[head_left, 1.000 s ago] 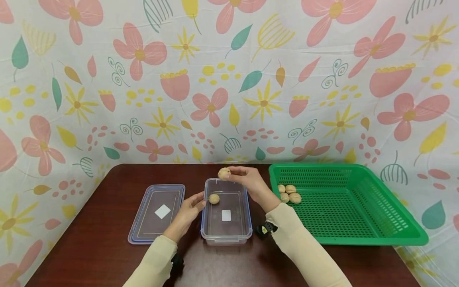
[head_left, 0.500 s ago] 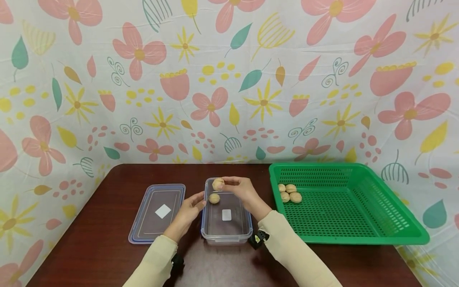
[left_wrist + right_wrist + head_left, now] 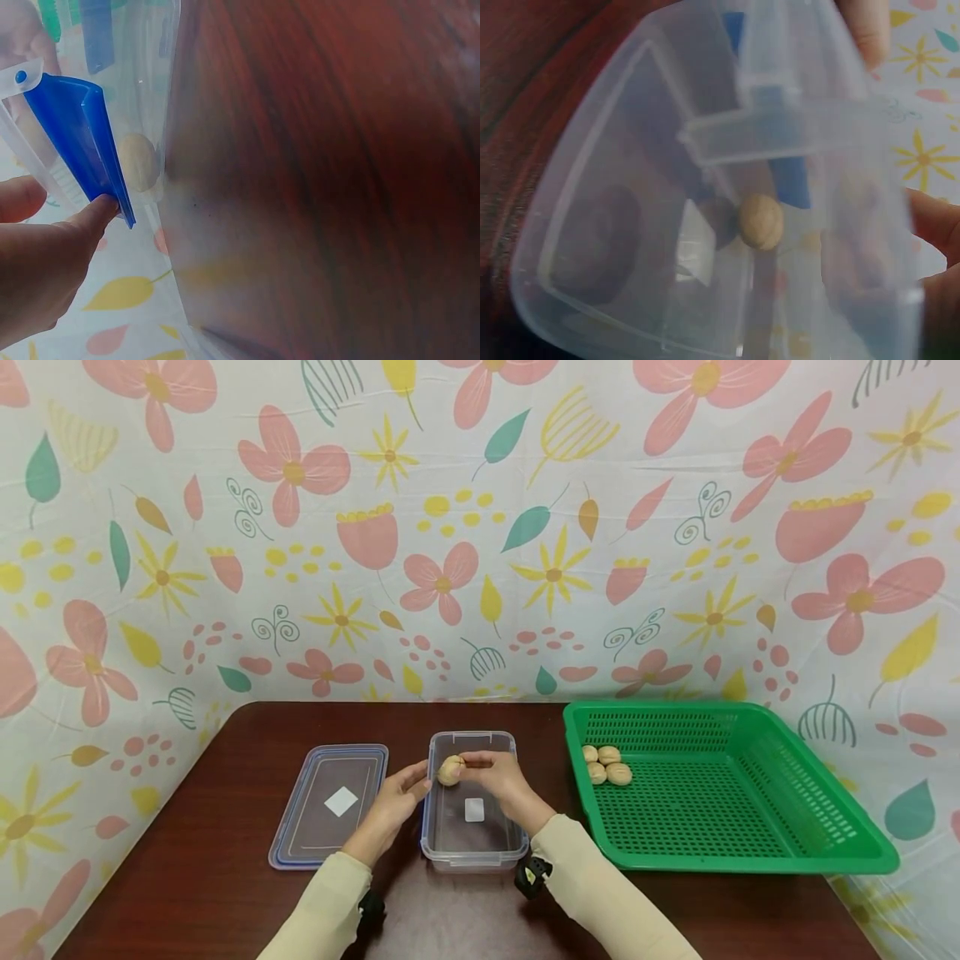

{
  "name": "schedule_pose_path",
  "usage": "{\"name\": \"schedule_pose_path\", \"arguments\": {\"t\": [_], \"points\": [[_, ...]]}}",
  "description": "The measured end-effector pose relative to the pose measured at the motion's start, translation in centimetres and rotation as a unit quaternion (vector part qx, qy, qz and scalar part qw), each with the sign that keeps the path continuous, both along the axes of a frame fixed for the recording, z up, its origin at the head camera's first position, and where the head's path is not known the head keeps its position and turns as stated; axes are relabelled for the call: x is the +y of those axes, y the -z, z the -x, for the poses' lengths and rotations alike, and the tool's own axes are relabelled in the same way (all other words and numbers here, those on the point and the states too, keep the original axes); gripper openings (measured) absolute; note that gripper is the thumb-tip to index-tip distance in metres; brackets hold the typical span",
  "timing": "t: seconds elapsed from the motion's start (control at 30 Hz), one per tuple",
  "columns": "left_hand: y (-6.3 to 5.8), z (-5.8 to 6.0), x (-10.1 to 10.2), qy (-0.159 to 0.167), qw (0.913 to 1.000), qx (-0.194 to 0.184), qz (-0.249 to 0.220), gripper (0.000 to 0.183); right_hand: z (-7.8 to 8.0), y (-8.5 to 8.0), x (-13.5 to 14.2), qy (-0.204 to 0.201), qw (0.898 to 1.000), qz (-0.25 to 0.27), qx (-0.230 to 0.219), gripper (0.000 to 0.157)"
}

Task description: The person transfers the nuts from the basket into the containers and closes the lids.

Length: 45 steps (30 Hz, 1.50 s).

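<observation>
My right hand (image 3: pixel 498 775) pinches a walnut (image 3: pixel 452 767) between thumb and fingertips, inside the clear plastic box with a blue-edged rim (image 3: pixel 474 863). A second walnut (image 3: pixel 761 222) lies in the box, visible through the wall in the right wrist view; the held one mostly covers it in the head view. At the box's left side is my left hand (image 3: pixel 397 795), its fingers fairly straight. One of its fingertips touches the lower end of a hanging blue clip flap (image 3: pixel 86 139) in the left wrist view, where the box walnut (image 3: pixel 139 163) shows behind the plastic.
The clear lid (image 3: pixel 303 814) with a blue edge and a white label lies left of the box. On the right stands a green perforated basket (image 3: pixel 697 818), with several walnuts (image 3: pixel 618 773) in its left corner. A floral cloth (image 3: pixel 480 568) hangs behind the brown table (image 3: pixel 195 827).
My right hand has come down and toward me with its walnut, from above the box's far end to beside the other walnut. My left hand has stayed in place.
</observation>
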<state>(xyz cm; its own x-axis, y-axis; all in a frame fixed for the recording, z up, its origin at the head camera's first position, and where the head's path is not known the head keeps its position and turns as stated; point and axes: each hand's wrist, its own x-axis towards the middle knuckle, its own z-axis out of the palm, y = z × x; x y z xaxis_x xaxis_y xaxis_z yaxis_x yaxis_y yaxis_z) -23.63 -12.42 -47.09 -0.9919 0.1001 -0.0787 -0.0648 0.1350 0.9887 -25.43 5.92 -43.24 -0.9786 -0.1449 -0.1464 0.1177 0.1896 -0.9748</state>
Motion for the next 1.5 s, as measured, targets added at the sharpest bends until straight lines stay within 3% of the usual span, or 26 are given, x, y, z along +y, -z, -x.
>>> {"name": "schedule_pose_path", "arguments": {"t": [0.33, 0.73, 1.1, 1.5], "points": [[-0.2, -0.2, 0.1, 0.001, 1.0, -0.003, -0.003, 0.045, -0.2, 1.5, -0.5, -0.005, 1.0, -0.014, 0.004, 0.036], [0.1, 0.0, 0.1, -0.005, 1.0, -0.004, -0.001, 0.045, -0.3, 2.1, -0.9, -0.018, 0.999, -0.043, 0.001, 0.037], [0.3, -0.2, 0.0, 0.001, 0.9997, 0.011, -0.019, 0.044, -0.2, 1.4, -0.6, -0.021, 0.999, -0.044, 0.008, 0.037], [-0.1, -0.3, 0.1, 0.001, 0.9999, 0.003, -0.015, 0.045, 0.3, -0.7, -0.3, -0.021, 0.998, -0.063, 0.023, 0.035]]}}
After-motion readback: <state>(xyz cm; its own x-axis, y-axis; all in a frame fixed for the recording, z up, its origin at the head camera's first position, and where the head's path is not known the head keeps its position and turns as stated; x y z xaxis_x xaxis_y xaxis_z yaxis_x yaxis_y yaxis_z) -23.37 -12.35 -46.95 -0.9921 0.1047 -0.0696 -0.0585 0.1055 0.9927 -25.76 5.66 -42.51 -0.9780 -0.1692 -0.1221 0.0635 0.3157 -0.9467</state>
